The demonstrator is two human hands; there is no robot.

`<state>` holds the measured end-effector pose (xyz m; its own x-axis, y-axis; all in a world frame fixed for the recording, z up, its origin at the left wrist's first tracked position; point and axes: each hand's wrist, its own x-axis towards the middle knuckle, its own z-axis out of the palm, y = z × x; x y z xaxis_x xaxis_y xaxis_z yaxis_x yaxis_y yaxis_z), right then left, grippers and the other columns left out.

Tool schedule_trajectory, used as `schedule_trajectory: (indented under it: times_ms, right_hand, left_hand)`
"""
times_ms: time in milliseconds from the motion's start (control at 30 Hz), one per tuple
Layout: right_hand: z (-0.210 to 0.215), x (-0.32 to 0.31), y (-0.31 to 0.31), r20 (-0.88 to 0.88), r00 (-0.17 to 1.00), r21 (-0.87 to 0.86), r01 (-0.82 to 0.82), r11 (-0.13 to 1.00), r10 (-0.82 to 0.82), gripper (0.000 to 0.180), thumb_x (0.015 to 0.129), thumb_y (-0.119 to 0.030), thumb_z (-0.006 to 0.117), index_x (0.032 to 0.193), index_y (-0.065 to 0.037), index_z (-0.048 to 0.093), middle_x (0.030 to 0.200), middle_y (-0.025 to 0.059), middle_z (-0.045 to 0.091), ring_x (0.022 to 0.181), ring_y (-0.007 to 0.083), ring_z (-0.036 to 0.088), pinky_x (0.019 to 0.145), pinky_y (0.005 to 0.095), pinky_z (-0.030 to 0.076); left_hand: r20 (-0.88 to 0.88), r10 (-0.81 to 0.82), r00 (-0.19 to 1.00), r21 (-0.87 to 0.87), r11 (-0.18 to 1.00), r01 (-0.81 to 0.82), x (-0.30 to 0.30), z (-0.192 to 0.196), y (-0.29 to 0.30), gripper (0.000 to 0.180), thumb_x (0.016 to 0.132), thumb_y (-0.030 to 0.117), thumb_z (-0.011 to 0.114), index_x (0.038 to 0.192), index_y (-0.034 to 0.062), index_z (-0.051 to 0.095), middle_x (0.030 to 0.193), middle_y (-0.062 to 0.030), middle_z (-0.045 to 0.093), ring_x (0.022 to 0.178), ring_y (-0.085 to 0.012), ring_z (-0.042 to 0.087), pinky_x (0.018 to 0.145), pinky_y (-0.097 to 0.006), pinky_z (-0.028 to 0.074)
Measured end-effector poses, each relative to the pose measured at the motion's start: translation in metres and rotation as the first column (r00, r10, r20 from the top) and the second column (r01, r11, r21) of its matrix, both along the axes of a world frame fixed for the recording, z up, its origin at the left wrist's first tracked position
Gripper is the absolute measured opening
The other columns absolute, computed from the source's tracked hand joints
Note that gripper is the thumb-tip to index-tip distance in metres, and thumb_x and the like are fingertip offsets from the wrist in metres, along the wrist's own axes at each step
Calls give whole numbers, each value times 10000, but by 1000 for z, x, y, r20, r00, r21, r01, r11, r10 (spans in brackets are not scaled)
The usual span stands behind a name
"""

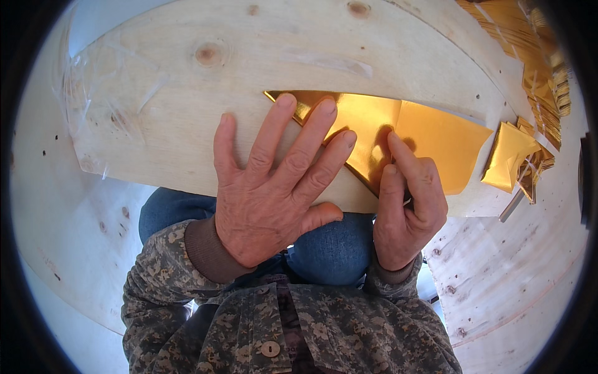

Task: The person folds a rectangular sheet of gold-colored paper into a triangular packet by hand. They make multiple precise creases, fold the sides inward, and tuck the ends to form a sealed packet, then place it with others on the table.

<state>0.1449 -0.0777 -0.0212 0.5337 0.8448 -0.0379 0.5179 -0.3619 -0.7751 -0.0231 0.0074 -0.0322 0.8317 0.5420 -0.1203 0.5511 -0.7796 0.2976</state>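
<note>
A sheet of shiny gold foil paper [445, 143] lies on the pale wooden board in front of me, folded to a sharp point at its left end. My left hand [265, 187] is spread flat, its middle fingertips resting on the folded left part and its thumb off the paper. Curled at the sheet's near edge, my right hand [413, 202] has index finger and thumb close together on the foil, the other fingers tucked under. Dark reflections of the fingers show on the gold surface. What lies beneath the right fingers is hidden.
The wooden board [180, 118] rests over my knees. To the right sit a small folded gold piece [509, 156] and a pile of gold fringed foil [542, 68] bound with clear strips. Clear plastic strands [103, 93] lie at the left.
</note>
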Motion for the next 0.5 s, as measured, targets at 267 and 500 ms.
schedule_trajectory:
  times_ms: [267,500]
  right_hand:
    - [-2,-1,0,0,1000,17,8,1000,-8,360,866,116,654,1204,13,719,751,85,585,648,136,566,608,249,469]
    - [-2,-3,2,72,997,10,-4,1000,4,343,858,112,667,1182,14,726,753,91,591,642,150,568,603,253,464]
  left_hand:
    - [9,6,1000,-3,1000,-6,1,0,0,748,976,711,312,1493,202,494,1594,-81,401,1490,-356,292,1194,-604,56]
    - [3,7,1000,7,1000,-7,1,0,0,750,992,700,282,1467,175,531,1574,-88,426,1470,-362,328,1176,-620,81]
